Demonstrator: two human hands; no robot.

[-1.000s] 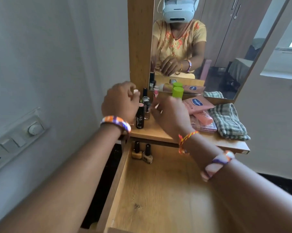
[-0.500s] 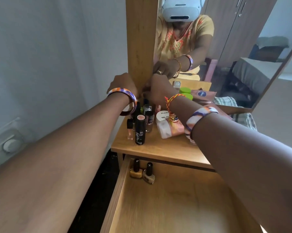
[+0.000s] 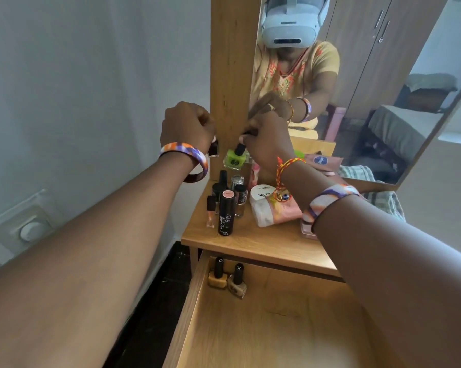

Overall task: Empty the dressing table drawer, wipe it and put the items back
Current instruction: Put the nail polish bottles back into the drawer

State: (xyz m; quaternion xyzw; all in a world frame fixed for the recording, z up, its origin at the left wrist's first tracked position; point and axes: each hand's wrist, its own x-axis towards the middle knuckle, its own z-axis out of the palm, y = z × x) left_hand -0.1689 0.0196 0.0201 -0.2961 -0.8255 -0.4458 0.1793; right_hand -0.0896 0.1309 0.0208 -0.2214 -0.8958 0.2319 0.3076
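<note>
The open drawer (image 3: pixel 277 328) holds two nail polish bottles (image 3: pixel 228 278) in its far left corner. Beyond them, on the tabletop (image 3: pixel 250 240), stand more bottles. Above these, the right hand (image 3: pixel 267 140) pinches a green bottle (image 3: pixel 236 158) by its cap; the left hand (image 3: pixel 188 126) is curled shut, its contents unclear.

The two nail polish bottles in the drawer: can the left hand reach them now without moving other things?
Probably yes. The two nail polish bottles stand uncovered in the open drawer's back left corner, just under the table top's edge. The left hand is closed, seemingly holding something, so it may need emptying first.
</note>
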